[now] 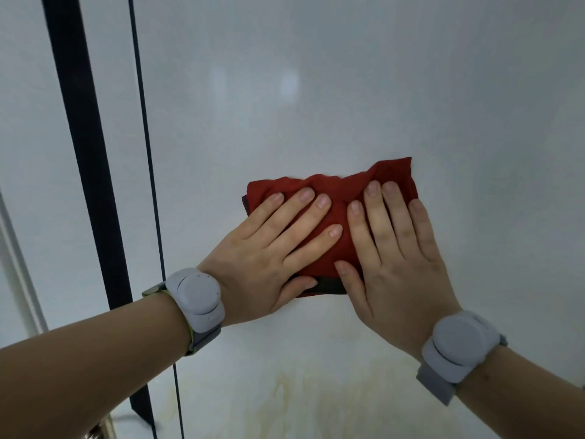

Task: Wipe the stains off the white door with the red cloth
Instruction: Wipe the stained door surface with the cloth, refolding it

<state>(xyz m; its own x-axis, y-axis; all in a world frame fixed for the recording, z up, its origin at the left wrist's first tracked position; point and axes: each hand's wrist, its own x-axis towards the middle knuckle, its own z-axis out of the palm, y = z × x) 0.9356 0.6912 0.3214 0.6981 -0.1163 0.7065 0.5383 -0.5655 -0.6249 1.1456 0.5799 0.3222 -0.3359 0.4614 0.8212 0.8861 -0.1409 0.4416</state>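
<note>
A folded red cloth (pixel 335 191) lies flat against the white door (pixel 348 90), near the middle of the view. My left hand (pixel 269 248) presses on its left half with fingers spread and the thumb under its lower edge. My right hand (pixel 395 255) presses on its right half, fingers pointing up. Both palms cover much of the cloth. Yellowish streaky stains (pixel 316 394) mark the door below the hands. Each wrist carries a grey band.
A thin dark seam (pixel 148 172) runs down the door's left edge. Left of it a wide black strip (pixel 88 153) slants downward. A pale frame edge (pixel 19 264) shows at far left, and a metal fitting (pixel 101 430) sits at the bottom left.
</note>
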